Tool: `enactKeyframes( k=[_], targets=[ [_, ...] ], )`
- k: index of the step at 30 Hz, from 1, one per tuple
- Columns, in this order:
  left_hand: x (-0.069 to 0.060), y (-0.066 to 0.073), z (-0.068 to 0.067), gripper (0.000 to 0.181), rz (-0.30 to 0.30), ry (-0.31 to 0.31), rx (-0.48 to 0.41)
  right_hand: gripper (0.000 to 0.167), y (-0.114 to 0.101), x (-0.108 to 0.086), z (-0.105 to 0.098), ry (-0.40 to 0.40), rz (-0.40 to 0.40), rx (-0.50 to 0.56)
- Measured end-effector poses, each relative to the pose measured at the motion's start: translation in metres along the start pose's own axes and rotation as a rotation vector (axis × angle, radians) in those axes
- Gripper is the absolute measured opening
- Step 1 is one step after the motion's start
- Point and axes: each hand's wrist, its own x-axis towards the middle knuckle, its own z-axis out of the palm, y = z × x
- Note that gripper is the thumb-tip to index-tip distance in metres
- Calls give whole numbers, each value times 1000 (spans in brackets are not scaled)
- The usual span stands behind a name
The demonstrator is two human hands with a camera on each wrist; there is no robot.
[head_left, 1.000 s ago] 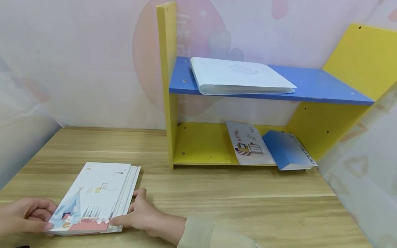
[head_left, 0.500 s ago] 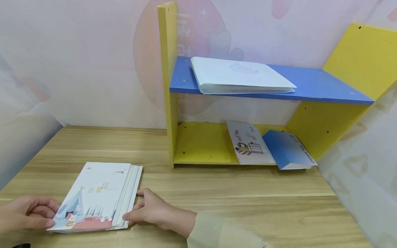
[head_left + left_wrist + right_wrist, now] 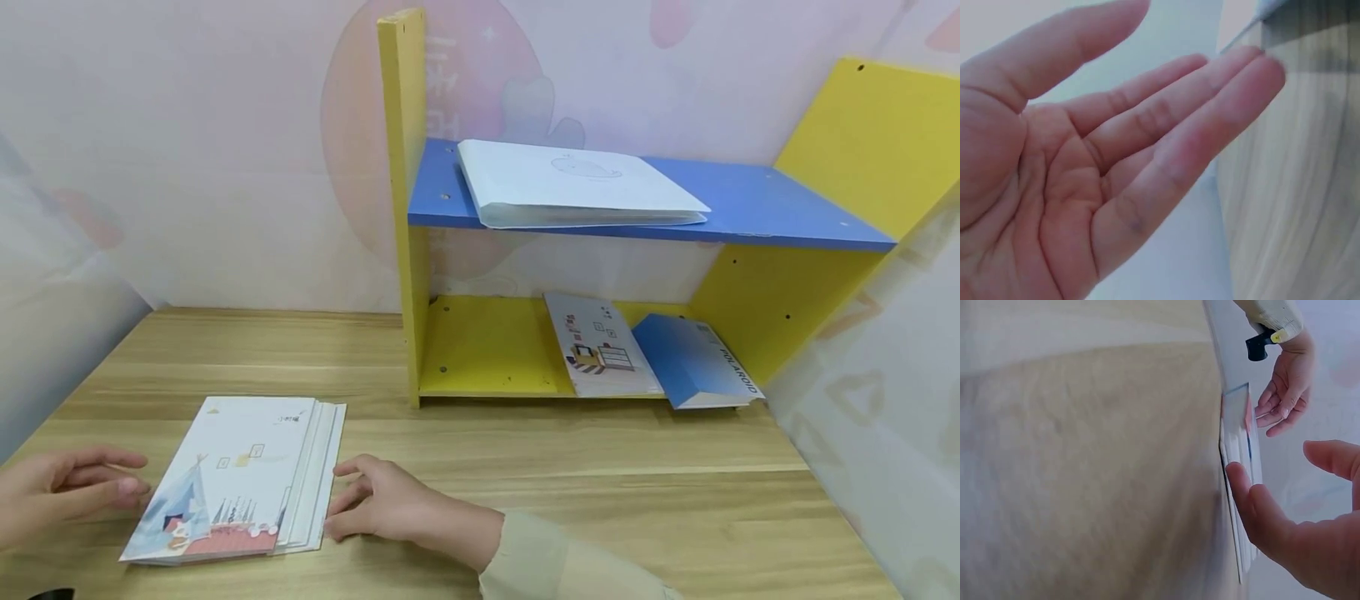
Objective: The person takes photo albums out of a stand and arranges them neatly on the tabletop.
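Observation:
On the wooden table at the left lies a stack of thin white booklets, the top cover showing a blue tent; the lower ones jut out to the right. My left hand hovers at the stack's left edge, and in the left wrist view the left hand has its fingers extended, holding nothing. Beside the stack's right edge is my right hand, fingers slightly bent; in the right wrist view, thumb and fingers of the right hand stand apart near the booklets.
A yellow and blue shelf unit stands at the back right. Its blue board bears a white folder. On the yellow bottom lie a grey-white booklet and a blue POLAROID book. A dark object shows at the bottom left.
Both hands have let go of the stack's edges, the left fingers lifting and straightening, the right hand shifting right. The lower booklets stick out slightly further to the right than before.

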Motion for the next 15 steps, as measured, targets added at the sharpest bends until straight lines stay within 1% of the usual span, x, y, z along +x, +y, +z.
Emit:
enactKeyframes(
  k=[1,3,5,7,9,11,13,14,15],
  targets=[
    [0,3,1,39,-10,36,15,57,-1,-1,-3,-1,-5,-5],
    [0,12,3,39,-5,117,69,54,-1,-4,-9,-7,-15,6],
    [0,21,6,36,28,184,110,51,-2,-6,-14,-9,-31,10],
    [1,31,9,30,90,252,126,50,-2,-9,-20,-15,-43,19],
    [2,43,12,23,127,312,146,49,-3,-11,-26,-17,-56,32],
    [4,55,15,21,161,341,145,47,-3,-14,-31,-6,-67,49],
    [6,68,17,22,196,341,135,45,-3,-16,-36,12,-73,64],
    [8,72,18,24,227,336,126,44,-2,-17,-39,22,-76,70],
    [10,78,20,25,243,322,123,44,-2,-19,-41,32,-77,70]
  ],
)
